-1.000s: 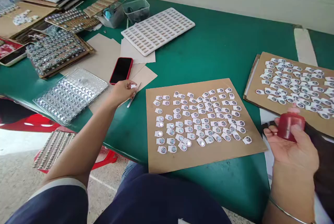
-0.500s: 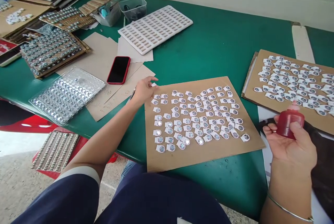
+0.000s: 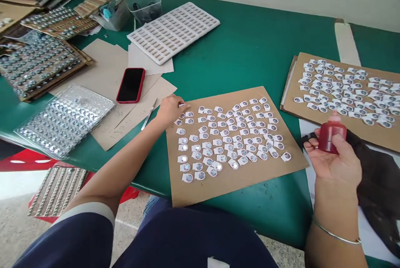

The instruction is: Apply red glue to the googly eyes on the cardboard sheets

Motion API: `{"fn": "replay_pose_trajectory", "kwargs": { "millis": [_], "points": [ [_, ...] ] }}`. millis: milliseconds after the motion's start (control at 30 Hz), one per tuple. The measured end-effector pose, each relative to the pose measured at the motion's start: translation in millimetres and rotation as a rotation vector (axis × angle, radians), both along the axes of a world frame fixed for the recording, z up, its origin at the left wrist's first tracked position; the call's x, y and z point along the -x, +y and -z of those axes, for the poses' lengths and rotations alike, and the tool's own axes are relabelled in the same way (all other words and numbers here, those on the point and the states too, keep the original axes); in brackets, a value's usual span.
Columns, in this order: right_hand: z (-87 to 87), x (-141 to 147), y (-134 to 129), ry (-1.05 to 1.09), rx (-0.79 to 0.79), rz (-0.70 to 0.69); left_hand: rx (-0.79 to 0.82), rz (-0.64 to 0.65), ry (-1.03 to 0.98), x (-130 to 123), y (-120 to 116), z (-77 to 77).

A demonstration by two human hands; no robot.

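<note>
My left hand (image 3: 170,110) is at the upper left corner of a brown board (image 3: 215,189), its fingers closed on a small white piece (image 3: 183,105). Rows of small white tabs with round shiny discs (image 3: 218,150) lie on this board. On the right, my right hand (image 3: 336,160) is wrapped round a red squeeze bottle (image 3: 331,135), held upright with its nozzle up. The bottle is near the lower left edge of a second brown board (image 3: 389,137), which bears similar tabs.
Left of my left hand lie tweezers (image 3: 149,114), brown paper sheets (image 3: 103,62) and a red-edged phone (image 3: 131,85). Further back are a white slotted tray (image 3: 175,31) and clear plastic boxes (image 3: 145,8). Boards of shiny pieces (image 3: 40,64) and a clear tray (image 3: 65,118) stand at the left.
The view has shifted, so most things sit further left. My left hand's fingers have come together on the small white piece at the board's corner. My right hand still holds the bottle.
</note>
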State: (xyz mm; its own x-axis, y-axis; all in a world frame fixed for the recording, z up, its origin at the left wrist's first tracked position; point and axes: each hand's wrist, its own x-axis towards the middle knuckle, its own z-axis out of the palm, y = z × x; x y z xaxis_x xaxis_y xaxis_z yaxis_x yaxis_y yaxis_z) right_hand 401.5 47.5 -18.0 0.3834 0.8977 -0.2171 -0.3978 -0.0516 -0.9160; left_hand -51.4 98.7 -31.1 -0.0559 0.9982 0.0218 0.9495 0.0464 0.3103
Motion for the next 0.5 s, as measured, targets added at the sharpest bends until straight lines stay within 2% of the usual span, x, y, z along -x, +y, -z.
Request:
{"fn": "replay_pose_trajectory", "kwargs": {
  "millis": [167,367,500],
  "points": [
    [0.0,0,1,0.012,-0.005,0.017,-0.006,0.015,-0.038,-2,-7,-11.9],
    [-3.7,3,0,0.004,-0.004,0.066,0.395,0.102,-0.183,-14,-6,-28.0],
    [-8.9,6,-2,-0.005,-0.032,0.062,0.510,0.092,-0.170,-15,4,-27.2]
  ]
}}
